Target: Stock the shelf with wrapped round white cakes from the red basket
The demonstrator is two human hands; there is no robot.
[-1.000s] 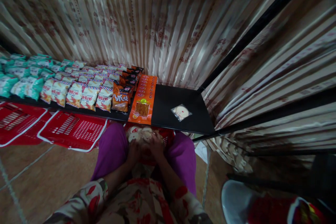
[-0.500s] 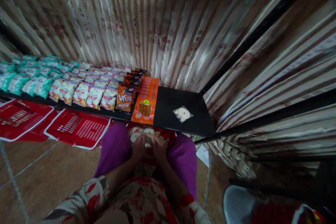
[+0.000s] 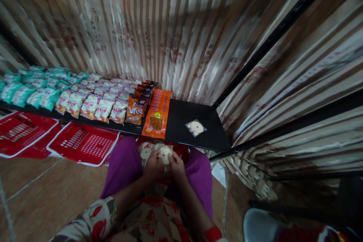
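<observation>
Between my knees, my left hand (image 3: 153, 164) and my right hand (image 3: 177, 163) both grip a round white cracker packet (image 3: 165, 154) in clear wrap, one at each side. Beneath it, more wrapped white crackers (image 3: 146, 152) lie in a red basket, partly covered by my hands. Beyond, on the black shelf (image 3: 181, 115), a single wrapped round cracker (image 3: 196, 127) lies flat on the right. An orange snack bag (image 3: 157, 115) with a picture of brown sticks lies flat to its left.
Rows of white snack bags (image 3: 103, 110), orange-black bags (image 3: 135, 110) and teal bags (image 3: 35, 96) fill the shelf's left part. Red baskets (image 3: 87, 141) are below it. A striped curtain (image 3: 127, 26) hangs behind, with black frame bars (image 3: 263, 49) at right. A pale stool (image 3: 258, 223) stands lower right.
The packet between my hands has been raised and turned so its round white face shows. My hands have spread slightly to its sides. The view has shifted a little.
</observation>
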